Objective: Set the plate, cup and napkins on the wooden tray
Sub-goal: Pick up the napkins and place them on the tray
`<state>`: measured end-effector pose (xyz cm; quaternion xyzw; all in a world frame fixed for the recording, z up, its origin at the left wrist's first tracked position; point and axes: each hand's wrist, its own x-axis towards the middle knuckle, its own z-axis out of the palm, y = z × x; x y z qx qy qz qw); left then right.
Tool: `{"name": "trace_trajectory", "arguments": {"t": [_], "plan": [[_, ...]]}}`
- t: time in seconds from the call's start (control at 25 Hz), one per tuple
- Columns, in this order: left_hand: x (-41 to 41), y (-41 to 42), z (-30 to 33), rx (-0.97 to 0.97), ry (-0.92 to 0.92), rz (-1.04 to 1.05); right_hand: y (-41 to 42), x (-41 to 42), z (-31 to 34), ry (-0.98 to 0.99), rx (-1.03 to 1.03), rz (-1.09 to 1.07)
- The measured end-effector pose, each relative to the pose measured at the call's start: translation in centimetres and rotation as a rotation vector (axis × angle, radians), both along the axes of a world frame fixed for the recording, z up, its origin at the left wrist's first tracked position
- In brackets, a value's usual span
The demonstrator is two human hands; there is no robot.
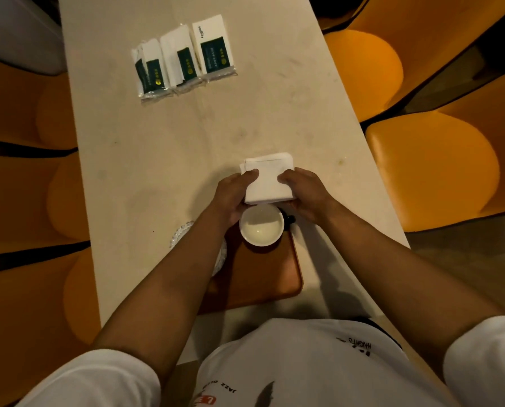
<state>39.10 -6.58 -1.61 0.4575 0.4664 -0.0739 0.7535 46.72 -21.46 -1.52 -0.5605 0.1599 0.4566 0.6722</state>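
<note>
Behind held napkins [267, 180]: tissue packs [183, 58].

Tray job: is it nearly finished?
Nearly. The white cup already stands on the wooden tray. A glass plate peeks out under the left arm, seemingly at the tray's left edge, though mostly hidden. Both the left hand and right hand hold the napkin stack just beyond the cup. Left: setting the napkins down on the tray.
</note>
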Motion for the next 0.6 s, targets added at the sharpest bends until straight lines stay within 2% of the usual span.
{"name": "trace_trajectory", "arguments": {"t": [0.24,0.44,0.6], "plan": [[-6.2,-1.3,3.3,0.113,-0.014,0.092,-1.8,-4.0,2.3,-0.102,0.021,0.126],[-13.0,-2.6,3.2,0.076,-0.034,0.091,-3.0,-8.6,2.2,-0.255,-0.173,0.229],[-17.6,-3.7,1.5,0.116,0.043,0.006,-4.9,-12.5,0.5,-0.357,-0.305,0.313]]}}
